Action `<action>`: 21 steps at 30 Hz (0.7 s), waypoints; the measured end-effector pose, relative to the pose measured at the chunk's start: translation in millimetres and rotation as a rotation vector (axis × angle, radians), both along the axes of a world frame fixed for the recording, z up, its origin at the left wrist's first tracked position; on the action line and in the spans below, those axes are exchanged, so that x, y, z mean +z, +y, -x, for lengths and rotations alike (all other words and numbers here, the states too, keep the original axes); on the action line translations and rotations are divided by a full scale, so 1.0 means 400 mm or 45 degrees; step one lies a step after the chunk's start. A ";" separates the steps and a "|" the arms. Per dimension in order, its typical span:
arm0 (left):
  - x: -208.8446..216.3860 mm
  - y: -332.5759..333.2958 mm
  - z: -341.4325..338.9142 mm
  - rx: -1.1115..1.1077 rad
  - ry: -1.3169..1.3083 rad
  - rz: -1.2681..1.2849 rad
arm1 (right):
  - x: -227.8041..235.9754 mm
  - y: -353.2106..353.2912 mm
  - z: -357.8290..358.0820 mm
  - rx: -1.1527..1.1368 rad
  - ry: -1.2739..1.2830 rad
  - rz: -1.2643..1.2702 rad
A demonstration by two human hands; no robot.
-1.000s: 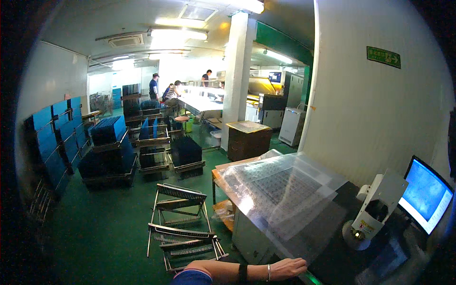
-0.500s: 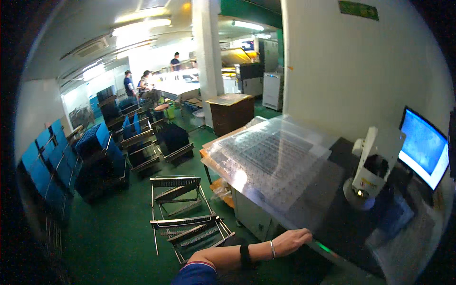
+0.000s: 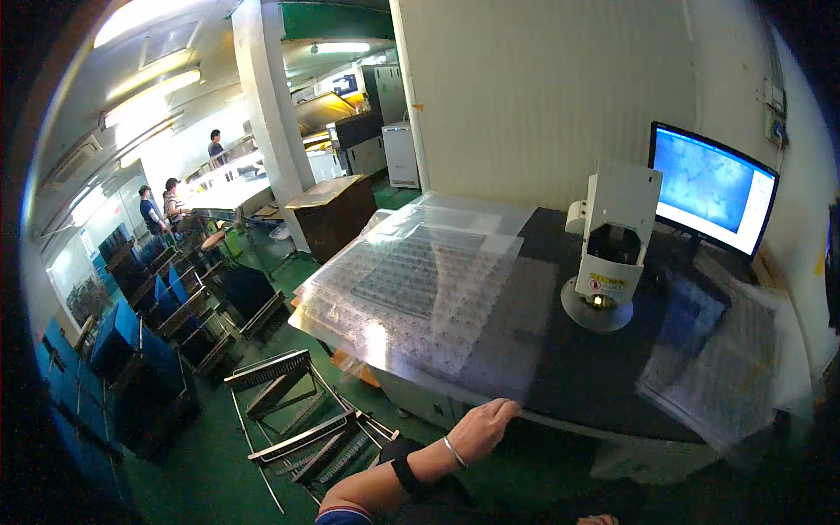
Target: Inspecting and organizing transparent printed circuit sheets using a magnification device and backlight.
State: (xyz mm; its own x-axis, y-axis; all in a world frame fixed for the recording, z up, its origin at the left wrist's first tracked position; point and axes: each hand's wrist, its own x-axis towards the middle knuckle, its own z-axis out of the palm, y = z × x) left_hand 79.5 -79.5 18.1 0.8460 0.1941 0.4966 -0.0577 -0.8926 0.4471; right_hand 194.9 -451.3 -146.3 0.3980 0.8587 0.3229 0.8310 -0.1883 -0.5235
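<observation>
Through the remote feed I see the left hand [image 3: 481,430] with fingers bunched together at the near edge of the dark tabletop [image 3: 573,376], close by the clear patterned sheets [image 3: 411,289], though I cannot tell whether they pinch film; a mere sliver of the right hand [image 3: 598,520] shows below, its state unclear to me. The sheets lie across the tabletop's left part, probably for its broad support, while the white scope [image 3: 619,214] stands near the monitor [image 3: 713,192], presumably for easy viewing.
</observation>
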 end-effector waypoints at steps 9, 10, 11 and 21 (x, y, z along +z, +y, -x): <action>-0.012 0.009 -0.012 0.025 -0.001 0.043 | 0.040 0.026 0.012 -0.034 0.012 0.058; -0.010 0.008 -0.013 0.049 -0.003 0.067 | 0.030 0.024 0.009 -0.028 0.001 0.025; -0.010 0.007 -0.013 0.073 -0.005 0.091 | 0.024 0.019 0.007 -0.029 -0.001 0.023; -0.008 0.015 -0.027 0.036 -0.039 0.137 | 0.051 0.027 0.008 -0.036 0.019 -0.013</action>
